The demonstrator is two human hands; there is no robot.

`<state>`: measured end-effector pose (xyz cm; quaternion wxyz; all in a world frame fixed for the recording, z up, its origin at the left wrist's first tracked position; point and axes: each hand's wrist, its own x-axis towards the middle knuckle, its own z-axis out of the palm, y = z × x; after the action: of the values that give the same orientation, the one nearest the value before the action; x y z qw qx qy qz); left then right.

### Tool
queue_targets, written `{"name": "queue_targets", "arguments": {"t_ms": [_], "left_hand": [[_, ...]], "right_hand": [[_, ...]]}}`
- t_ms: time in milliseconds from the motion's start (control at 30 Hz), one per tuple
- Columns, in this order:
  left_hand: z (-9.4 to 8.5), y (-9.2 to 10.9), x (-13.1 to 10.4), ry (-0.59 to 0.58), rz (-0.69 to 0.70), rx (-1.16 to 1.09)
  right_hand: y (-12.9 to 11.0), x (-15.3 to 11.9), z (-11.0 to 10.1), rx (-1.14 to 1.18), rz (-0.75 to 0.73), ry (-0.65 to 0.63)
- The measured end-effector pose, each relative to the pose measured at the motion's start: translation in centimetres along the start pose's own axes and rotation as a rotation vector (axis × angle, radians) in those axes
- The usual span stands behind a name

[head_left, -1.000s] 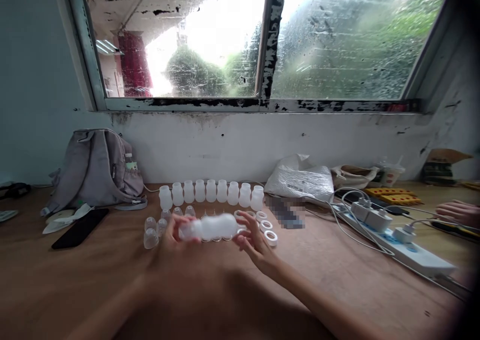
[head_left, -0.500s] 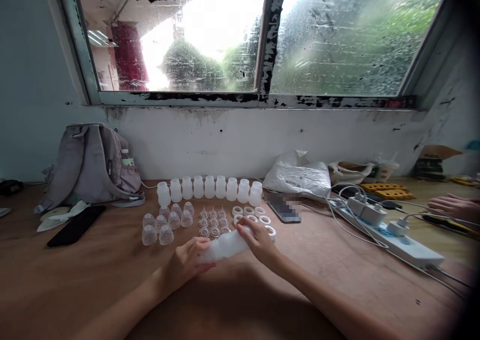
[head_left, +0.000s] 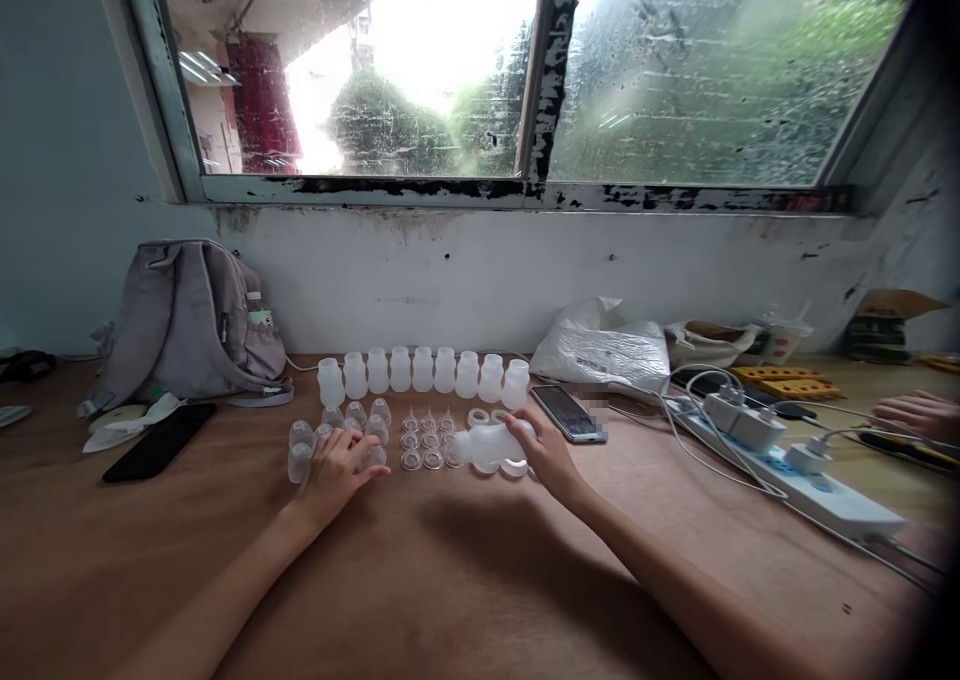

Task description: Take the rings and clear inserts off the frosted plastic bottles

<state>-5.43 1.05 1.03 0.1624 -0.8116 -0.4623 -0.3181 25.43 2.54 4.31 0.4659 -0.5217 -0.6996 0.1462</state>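
Observation:
My right hand (head_left: 544, 452) holds a frosted white bottle (head_left: 491, 444) tilted on its side, its mouth pointing left, above the white rings (head_left: 514, 467). My left hand (head_left: 339, 468) reaches over the clear domed caps (head_left: 300, 460) with fingers curled down among them; whether it grips one I cannot make out. Several clear nipples (head_left: 410, 440) stand in rows between my hands. Behind all these, a row of frosted bottles (head_left: 400, 370) stands upright.
A grey backpack (head_left: 180, 325) and a black phone (head_left: 159, 443) lie at the left. Towards the right are another phone (head_left: 570, 415), a silvery bag (head_left: 607, 350) and a white power strip (head_left: 810, 485) with cables. Another person's hand (head_left: 919, 415) shows at the far right.
My left hand has let go of the bottle and moved left to the clear caps. My right hand has carried the bottle slightly right, over the rings.

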Motion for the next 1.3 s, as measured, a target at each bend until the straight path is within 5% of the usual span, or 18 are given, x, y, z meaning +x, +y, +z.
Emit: {"name": "queue_targets", "arguments": {"t_ms": [333,533,800,1067,1300], "left_hand": [[0.7,-0.7,-0.2,-0.027,-0.016,0.116],[-0.1,0.2,0.0,0.086,0.024,0.188],[-0.7,5.1,-0.6,0.049,0.208,-0.077],[-1.1,5.3,-0.9,0.058,0.231,-0.157],[-0.9,6.0,-1.2,-0.027,0.260,-0.220]], "right_hand": [[0.1,-0.3,0.4,-0.021,-0.038,-0.051],[-0.5,-0.8,0.8,0.082,0.043,-0.069],[-3.8,-3.9,2.4,0.324,0.090,-0.279],[-4.5,-4.9,2.8,0.555,0.334,-0.600],[-5.0,-5.3,2.6,0.661,0.328,-0.594]]}}
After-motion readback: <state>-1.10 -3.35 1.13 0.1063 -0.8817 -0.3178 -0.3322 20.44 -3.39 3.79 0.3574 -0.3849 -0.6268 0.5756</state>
